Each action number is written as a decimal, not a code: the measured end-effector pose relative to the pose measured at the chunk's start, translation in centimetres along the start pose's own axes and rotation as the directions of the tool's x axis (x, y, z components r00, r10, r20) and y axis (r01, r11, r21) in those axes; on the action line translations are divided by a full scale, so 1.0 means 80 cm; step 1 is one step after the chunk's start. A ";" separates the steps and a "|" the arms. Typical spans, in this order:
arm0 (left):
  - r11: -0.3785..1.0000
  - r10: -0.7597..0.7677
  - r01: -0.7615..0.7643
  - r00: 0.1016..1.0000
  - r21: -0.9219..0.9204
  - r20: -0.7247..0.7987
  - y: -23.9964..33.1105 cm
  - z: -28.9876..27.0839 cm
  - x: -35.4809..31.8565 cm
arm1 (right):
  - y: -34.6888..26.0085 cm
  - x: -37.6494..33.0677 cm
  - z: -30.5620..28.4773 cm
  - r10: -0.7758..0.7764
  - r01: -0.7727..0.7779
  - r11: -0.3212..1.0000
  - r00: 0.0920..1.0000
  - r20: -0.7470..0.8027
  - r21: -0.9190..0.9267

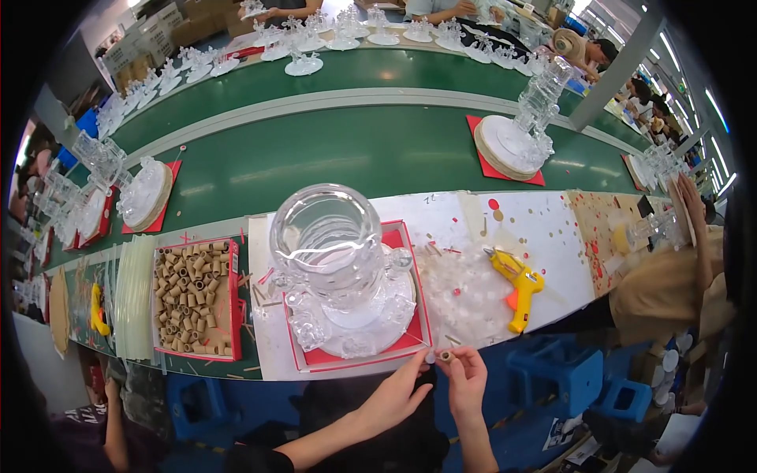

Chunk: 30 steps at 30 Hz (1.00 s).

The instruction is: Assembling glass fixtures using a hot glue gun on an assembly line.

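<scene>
One tan tube (pixel 447 357) being held just off the near right corner of the red tray (pixel 393 237), pinched by a curled right hand (pixel 465 380), left hand (pixel 394 396) half-open alongside, its hold unclear, clear vessel (pixel 330 256) set inside the tray, yellow glue gun (pixel 521 287) laid to the tray's right

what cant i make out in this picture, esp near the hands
- What, if anything, the left hand pinches: head view, too small, partly covered by fingers.
- Inside of the brown tube in the right hand: head view, too small and shadowed.
- Lower tubes in the red-edged box: head view, hidden by those on top.
- Red tray floor under the white base: head view, hidden by that base.
</scene>
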<state>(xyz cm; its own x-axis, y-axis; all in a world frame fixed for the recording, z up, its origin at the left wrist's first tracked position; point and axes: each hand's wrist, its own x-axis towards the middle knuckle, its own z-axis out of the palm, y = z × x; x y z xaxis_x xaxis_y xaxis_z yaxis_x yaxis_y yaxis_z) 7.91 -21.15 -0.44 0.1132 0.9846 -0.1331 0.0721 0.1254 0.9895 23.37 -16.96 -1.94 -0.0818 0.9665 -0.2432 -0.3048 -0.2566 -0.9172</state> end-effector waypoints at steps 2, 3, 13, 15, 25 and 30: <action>0.984 0.095 -0.085 0.994 0.159 -0.053 -0.007 0.003 0.005 | 0.003 -0.007 0.006 0.032 -0.029 0.997 0.999 -0.036 0.069; 0.984 0.093 -0.082 0.994 0.158 -0.060 -0.010 0.000 0.007 | 0.002 -0.008 0.010 0.035 -0.033 0.997 0.999 -0.031 0.067; 0.932 0.276 -0.219 0.945 0.289 -0.173 0.016 -0.035 0.018 | 0.001 -0.005 0.019 0.161 -0.168 0.963 0.986 0.051 0.211; 0.924 0.286 -0.214 0.937 0.317 -0.200 0.017 -0.036 0.018 | -0.001 0.000 0.014 0.158 -0.165 0.976 0.986 0.060 0.142; 0.919 0.328 -0.276 0.931 0.282 -0.159 0.012 -0.042 0.023 | -0.010 0.006 0.015 -0.024 0.044 0.982 0.994 0.111 -0.182; 0.912 0.346 -0.302 0.930 0.278 -0.125 0.005 -0.045 0.022 | -0.008 0.006 0.019 -0.043 0.070 0.978 0.989 0.139 -0.197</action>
<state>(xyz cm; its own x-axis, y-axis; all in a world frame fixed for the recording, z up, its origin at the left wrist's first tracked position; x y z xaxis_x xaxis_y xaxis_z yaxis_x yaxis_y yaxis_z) 4.60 -18.95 -0.05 0.0063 0.9742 0.2256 0.3073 -0.2166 0.9267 22.08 -16.34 -0.95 -0.1996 0.9672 -0.1574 -0.1171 -0.1830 -0.9761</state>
